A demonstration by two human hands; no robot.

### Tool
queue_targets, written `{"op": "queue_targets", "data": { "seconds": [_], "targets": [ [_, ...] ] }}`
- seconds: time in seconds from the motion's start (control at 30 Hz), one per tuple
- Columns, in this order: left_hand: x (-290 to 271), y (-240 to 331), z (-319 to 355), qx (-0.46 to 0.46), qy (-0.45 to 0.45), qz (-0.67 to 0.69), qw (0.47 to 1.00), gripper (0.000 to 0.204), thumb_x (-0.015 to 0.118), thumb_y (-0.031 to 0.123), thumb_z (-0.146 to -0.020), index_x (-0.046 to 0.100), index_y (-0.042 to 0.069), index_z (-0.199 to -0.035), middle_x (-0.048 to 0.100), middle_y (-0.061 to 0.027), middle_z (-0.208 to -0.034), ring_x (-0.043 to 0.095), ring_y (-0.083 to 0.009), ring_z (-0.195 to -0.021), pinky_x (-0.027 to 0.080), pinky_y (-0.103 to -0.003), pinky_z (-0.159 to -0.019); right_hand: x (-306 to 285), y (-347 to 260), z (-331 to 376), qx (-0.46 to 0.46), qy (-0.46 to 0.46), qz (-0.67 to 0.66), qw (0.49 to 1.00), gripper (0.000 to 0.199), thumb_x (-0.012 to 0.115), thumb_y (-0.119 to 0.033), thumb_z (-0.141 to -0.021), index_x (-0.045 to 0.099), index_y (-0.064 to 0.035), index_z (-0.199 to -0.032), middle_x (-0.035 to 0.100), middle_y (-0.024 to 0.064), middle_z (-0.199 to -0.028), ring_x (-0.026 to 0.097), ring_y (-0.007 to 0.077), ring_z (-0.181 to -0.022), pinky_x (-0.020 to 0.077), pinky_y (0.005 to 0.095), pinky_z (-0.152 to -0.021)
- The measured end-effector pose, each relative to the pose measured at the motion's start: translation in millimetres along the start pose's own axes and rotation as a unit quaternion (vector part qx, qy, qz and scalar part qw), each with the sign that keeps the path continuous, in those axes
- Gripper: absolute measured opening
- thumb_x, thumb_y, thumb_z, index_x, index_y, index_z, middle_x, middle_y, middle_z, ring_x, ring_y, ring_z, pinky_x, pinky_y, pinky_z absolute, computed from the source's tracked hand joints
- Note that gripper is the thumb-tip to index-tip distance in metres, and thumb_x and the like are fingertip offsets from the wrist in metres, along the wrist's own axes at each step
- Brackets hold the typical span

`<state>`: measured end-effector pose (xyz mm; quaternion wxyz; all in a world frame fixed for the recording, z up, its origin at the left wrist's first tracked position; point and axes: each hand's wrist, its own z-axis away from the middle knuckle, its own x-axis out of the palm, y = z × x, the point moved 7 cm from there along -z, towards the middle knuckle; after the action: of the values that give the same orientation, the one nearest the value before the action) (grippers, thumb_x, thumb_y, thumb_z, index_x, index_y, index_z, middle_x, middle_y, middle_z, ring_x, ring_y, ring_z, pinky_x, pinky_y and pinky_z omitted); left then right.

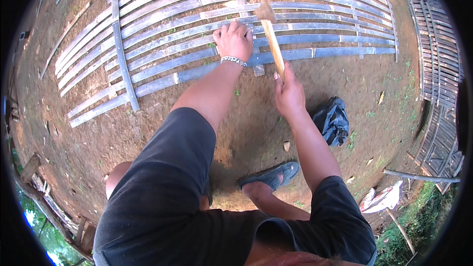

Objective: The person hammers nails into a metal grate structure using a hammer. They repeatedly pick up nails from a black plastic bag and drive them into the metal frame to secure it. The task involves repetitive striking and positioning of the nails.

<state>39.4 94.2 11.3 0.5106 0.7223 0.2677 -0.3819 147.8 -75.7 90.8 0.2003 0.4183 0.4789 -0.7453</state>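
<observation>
My right hand (289,91) is closed round the pale wooden handle of a hammer (273,44). Its brownish head is raised over the slats, just right of my other hand. On a panel of split bamboo slats (197,42) laid on the ground, my left hand (234,40) rests with its fingers bent down, a chain bracelet at the wrist. Whatever those fingertips grip is hidden beneath the hand. Beneath the slats near it runs a crosspiece (258,70), its near end sticking out past the edge.
Across the panel's left part lies another bamboo crosspiece (123,59). A black plastic bag (336,122) sits on the dirt by my right forearm. My sandalled foot (271,177) is below. A woven bamboo structure (436,44) stands at right, a white sack (382,197) at lower right.
</observation>
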Motion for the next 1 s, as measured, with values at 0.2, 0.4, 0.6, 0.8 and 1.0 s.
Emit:
{"op": "queue_targets", "data": {
  "seconds": [0.2, 0.4, 0.6, 0.8, 1.0],
  "targets": [
    [2, -2, 0, -0.007, -0.012, -0.004, 1.000, 0.014, 0.073, 0.029, -0.088, 0.077, 0.018, -0.094, 0.069, 0.0015, -0.107, 0.060, -0.0229, -0.108, 0.035, -0.045, -0.102, 11, 13, -1, 0.050, -0.067, 0.031, 0.996, 0.049, 0.058, -0.017, -0.100, 0.045, -0.0101, -0.146, 0.068, 0.0294, -0.115, 0.065, 0.0515, -0.097, 0.0527, 0.0589, -0.083],
    [3, -3, -1, -0.012, -0.025, -0.013, 1.000, 0.014, 0.074, 0.030, -0.088, 0.078, 0.018, -0.095, 0.068, 0.0011, -0.109, 0.059, -0.0229, -0.110, 0.036, -0.046, -0.101, 5, 4, 0, 0.030, -0.029, 0.015, 0.999, 0.047, 0.058, -0.017, -0.100, 0.045, -0.0094, -0.145, 0.069, 0.0296, -0.110, 0.065, 0.0516, -0.097, 0.0522, 0.0594, -0.083],
    [0, -3, -1, -0.018, -0.034, -0.007, 0.999, 0.016, 0.074, 0.030, -0.087, 0.078, 0.017, -0.096, 0.068, -0.0001, -0.111, 0.059, -0.0235, -0.111, 0.036, -0.045, -0.102, 6, 5, -3, 0.051, -0.030, -0.002, 0.998, 0.046, 0.057, -0.017, -0.100, 0.045, -0.0086, -0.144, 0.069, 0.0297, -0.108, 0.065, 0.0522, -0.096, 0.0521, 0.0599, -0.082],
    [0, 1, -1, -0.013, -0.028, -0.011, 0.999, 0.016, 0.074, 0.030, -0.088, 0.078, 0.017, -0.095, 0.069, -0.0006, -0.108, 0.060, -0.0238, -0.110, 0.037, -0.045, -0.101, 14, 17, -3, 0.059, -0.060, 0.043, 0.996, 0.045, 0.056, -0.018, -0.101, 0.044, -0.0086, -0.144, 0.069, 0.0309, -0.106, 0.065, 0.0535, -0.094, 0.0514, 0.0609, -0.082],
    [0, -3, -1, -0.010, -0.026, -0.004, 1.000, 0.014, 0.074, 0.030, -0.087, 0.078, 0.018, -0.094, 0.069, -0.0011, -0.107, 0.060, -0.0242, -0.109, 0.037, -0.046, -0.101, 2, -1, -1, 0.043, -0.003, -0.013, 0.999, 0.046, 0.057, -0.019, -0.101, 0.043, -0.0093, -0.144, 0.069, 0.0309, -0.104, 0.065, 0.0532, -0.093, 0.0513, 0.0608, -0.081]
  ]
}}
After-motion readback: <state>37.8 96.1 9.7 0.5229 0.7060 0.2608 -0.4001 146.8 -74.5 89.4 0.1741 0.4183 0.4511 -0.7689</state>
